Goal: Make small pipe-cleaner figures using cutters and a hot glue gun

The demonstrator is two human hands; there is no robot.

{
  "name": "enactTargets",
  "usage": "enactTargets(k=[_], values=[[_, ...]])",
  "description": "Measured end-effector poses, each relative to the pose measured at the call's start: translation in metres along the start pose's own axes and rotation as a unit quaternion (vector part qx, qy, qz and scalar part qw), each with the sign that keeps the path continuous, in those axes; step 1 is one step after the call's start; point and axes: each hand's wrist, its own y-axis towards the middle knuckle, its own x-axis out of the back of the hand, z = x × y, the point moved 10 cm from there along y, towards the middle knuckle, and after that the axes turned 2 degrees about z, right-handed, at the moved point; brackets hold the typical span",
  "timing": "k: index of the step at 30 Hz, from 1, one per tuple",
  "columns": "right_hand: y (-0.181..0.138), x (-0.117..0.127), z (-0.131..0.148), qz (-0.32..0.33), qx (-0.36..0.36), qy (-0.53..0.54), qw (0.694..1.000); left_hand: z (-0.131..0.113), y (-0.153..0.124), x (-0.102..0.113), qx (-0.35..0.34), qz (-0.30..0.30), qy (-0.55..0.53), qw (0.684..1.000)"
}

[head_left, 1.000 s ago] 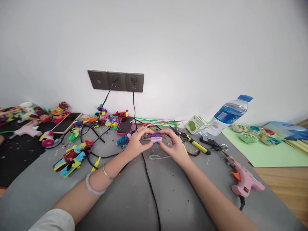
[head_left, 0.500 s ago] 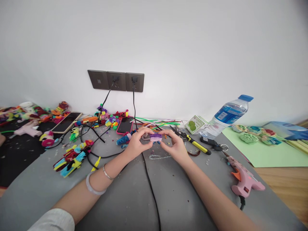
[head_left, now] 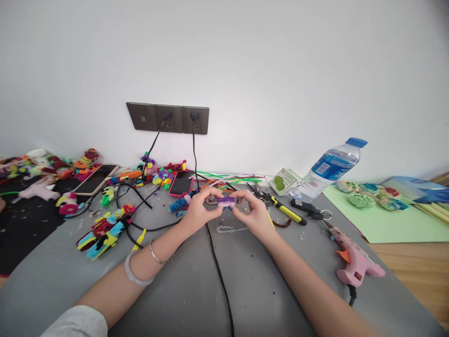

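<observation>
Between my two hands, above the grey table [head_left: 196, 290], is a small purple and lilac piece [head_left: 226, 201] that looks like bent pipe cleaners with blue bits at its lower edge. My left hand [head_left: 200, 211] pinches its left side between thumb and fingers. My right hand [head_left: 253, 213] grips the opposite side in the same way. Fingertips cover both ends of the piece. A pale glittery strip [head_left: 231, 230] lies on the table just below. Wire cutters with yellow handles [head_left: 287, 210] rest right of my right hand, near a brown pipe cleaner [head_left: 282, 224].
A pink glue gun [head_left: 358, 267] lies at the right, near car keys [head_left: 308, 208] and a tilted water bottle [head_left: 329, 168]. Colourful pipe-cleaner figures [head_left: 105, 231] and phones [head_left: 97, 179] crowd the left. A black cable [head_left: 219, 276] runs down the middle.
The purple piece has tipped slightly between my fingers, showing a flatter side. Both hands keep their pinch and have barely moved.
</observation>
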Motion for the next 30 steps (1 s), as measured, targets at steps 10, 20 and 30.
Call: enactTargets(k=[10, 20, 30], values=[[-0.001, -0.0008, -0.0011, -0.004, -0.01, -0.007, 1.0, 0.0003, 0.0006, -0.0009, -0.004, -0.005, -0.015, 1.0], [-0.0004, -0.0008, 0.0005, -0.006, -0.018, -0.019, 1.0, 0.0009, -0.0005, -0.001, 0.001, -0.007, -0.013, 1.0], [-0.0005, -0.0018, -0.0015, -0.003, -0.018, -0.003, 1.0, -0.0002, 0.0, -0.0019, 0.0, -0.004, -0.018, 1.0]])
